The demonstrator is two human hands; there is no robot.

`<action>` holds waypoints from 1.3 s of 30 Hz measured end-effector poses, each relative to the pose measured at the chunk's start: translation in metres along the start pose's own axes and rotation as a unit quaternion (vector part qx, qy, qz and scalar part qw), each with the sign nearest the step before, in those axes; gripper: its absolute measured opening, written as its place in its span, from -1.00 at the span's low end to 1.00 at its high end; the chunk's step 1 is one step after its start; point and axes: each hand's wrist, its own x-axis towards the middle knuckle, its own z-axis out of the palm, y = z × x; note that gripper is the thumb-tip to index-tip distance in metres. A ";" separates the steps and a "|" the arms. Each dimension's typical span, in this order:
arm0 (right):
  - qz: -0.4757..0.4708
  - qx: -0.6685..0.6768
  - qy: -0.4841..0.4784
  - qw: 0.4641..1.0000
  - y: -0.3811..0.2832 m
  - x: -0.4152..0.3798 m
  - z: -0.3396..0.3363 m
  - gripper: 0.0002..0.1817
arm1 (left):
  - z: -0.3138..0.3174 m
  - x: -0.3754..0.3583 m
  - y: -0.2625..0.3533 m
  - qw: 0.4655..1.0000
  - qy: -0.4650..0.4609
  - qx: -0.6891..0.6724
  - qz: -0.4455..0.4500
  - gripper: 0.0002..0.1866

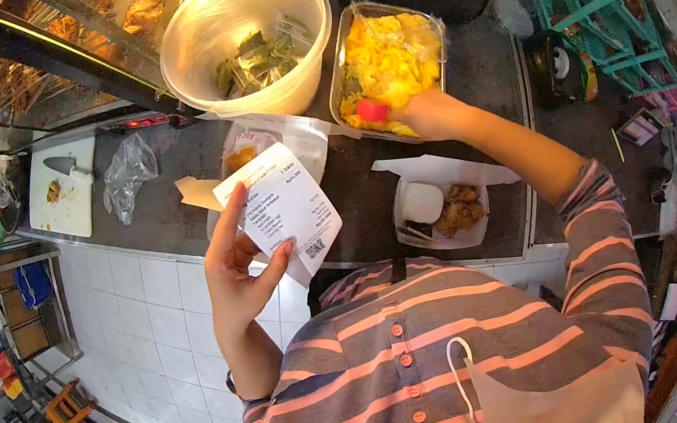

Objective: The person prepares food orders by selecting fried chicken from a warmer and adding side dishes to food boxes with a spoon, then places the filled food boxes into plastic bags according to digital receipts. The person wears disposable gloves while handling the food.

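Note:
My left hand [243,274] is closed on a white printed receipt [288,207], pinched between thumb and fingers with its print facing me. My right hand [434,116] reaches into a metal tray of yellow scrambled egg [393,57], at its near edge. The fingers look curled around a red utensil [372,109]; its shape is mostly hidden, and the red end rests on the egg. Below this hand, an open paper takeaway box [486,226] holds a white block of rice [422,202] and brown fried pieces [459,210].
A large clear tub [180,58] with green packets stands left of the tray. Behind the receipt lies another open paper box [315,129]. Farther left are a plastic bag [129,176] and a white cutting board [53,207] with a knife [68,168]. A green rack [604,20] stands right.

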 end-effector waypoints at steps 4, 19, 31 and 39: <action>-0.060 -0.071 -0.077 0.993 0.000 0.019 0.028 -0.60 | 0.001 0.003 -0.002 1.000 0.004 0.004 0.002 -0.22; 0.169 0.680 -0.142 0.699 0.098 -0.022 0.037 -0.71 | 0.005 0.009 0.009 1.000 -0.007 0.007 0.004 -0.21; 0.229 0.699 0.157 0.659 -0.006 -0.257 0.002 -0.80 | 0.016 -0.003 0.009 0.999 -0.037 -0.008 -0.003 -0.21; 0.269 0.231 0.333 0.874 -0.124 -0.234 0.179 -0.74 | 0.044 0.024 0.016 0.985 -0.150 -0.023 0.085 -0.22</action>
